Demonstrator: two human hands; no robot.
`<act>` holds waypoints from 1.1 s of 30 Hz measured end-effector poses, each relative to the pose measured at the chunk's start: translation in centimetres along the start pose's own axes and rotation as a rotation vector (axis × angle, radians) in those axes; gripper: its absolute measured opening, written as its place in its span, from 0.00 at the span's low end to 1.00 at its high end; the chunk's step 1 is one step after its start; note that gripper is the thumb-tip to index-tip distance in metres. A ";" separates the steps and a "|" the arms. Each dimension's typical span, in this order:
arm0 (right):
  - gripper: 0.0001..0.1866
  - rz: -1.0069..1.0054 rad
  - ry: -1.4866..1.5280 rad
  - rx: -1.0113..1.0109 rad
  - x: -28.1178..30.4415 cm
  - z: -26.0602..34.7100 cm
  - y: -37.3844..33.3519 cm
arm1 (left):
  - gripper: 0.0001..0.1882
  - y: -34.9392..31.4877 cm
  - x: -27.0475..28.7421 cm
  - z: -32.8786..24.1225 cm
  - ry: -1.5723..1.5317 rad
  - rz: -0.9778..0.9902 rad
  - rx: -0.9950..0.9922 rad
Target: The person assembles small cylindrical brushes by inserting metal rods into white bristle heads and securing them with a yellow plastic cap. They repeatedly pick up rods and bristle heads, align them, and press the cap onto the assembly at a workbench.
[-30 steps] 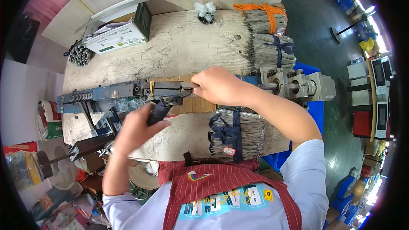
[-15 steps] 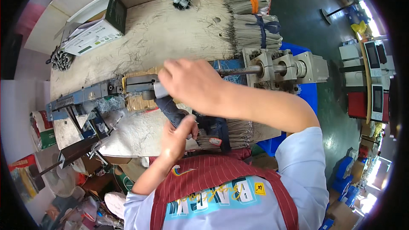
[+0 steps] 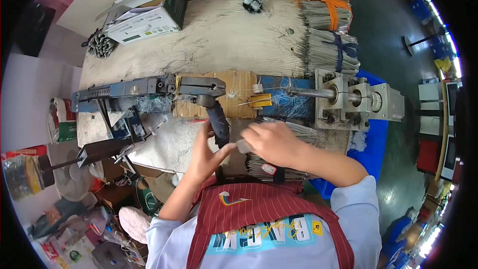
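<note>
Right hand [image 3: 273,144] moved to lower centre, pinching blurred grey piece [image 3: 243,146]. Left hand [image 3: 201,155] half-open at wrapped handle [image 3: 217,121]: likely stiff, grip mid-length.

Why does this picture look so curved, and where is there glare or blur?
Head view: the fisheye lens bends straight edges, such as the workbench's, and the corners are black; head view: lights glare along the right rim, and the dark floor shows a sheen; head view: the small grey thing at the right hand's fingertips looks blurred.
</note>
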State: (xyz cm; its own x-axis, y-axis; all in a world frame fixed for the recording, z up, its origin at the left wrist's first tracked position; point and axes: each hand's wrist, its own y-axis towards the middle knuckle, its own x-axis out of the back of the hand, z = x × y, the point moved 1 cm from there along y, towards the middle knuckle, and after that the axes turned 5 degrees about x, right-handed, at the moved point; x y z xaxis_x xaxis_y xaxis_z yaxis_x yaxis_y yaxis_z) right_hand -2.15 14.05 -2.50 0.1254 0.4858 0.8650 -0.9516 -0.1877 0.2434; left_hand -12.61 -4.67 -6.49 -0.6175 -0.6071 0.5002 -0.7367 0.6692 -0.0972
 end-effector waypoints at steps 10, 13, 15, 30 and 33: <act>0.08 0.081 -0.411 -0.072 8.3 -3.7 4.0 | 0.26 2.2 0.6 -1.3 -0.420 0.102 0.172; 0.06 0.160 -0.258 -0.087 8.1 -4.7 5.4 | 0.24 2.9 0.3 -2.0 -0.491 0.131 0.236; 0.07 0.231 -0.121 -0.138 8.2 -5.5 6.2 | 0.23 3.1 0.2 -2.1 -0.509 0.144 0.265; 0.11 0.229 0.376 -0.170 5.0 -7.1 9.0 | 0.06 4.1 -2.1 -2.0 -0.926 0.195 0.483; 0.11 0.219 0.401 -0.154 4.7 -7.4 8.9 | 0.09 4.0 -2.3 -3.3 -1.038 0.215 0.507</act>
State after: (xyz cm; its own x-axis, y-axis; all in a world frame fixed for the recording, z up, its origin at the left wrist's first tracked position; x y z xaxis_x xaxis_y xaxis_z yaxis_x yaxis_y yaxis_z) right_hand -12.09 20.95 0.48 -0.1715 0.7457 0.6438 -0.9779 -0.2084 -0.0191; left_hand -13.24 0.78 -5.22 -0.4987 -0.7171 -0.4869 -0.4709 0.6957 -0.5424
